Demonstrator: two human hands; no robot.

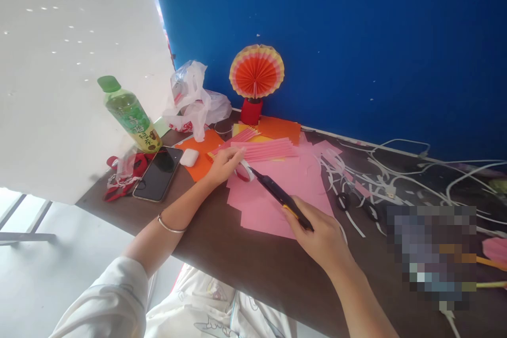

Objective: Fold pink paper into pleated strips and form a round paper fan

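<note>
My right hand (317, 224) is closed around a black utility knife (277, 190) with a yellow stripe, its tip pointing up and left. The tip meets a small roll of tape (244, 171), white with a reddish inside, at its right side. My left hand (225, 165) pinches that roll from above, fingers bent. Under both hands lie pink paper sheets (273, 211) in an uneven stack. Just behind the roll, pleated pink paper (261, 149) rests on orange and yellow sheets.
A round pleated paper fan (256, 71) stands on a red base at the back. Leftward are a green-capped bottle (132, 116), a phone (158, 173), a white earphone case (189, 157) and plastic bags (192, 100). White paper strips, black-handled scissors (370, 210) and cables lie right.
</note>
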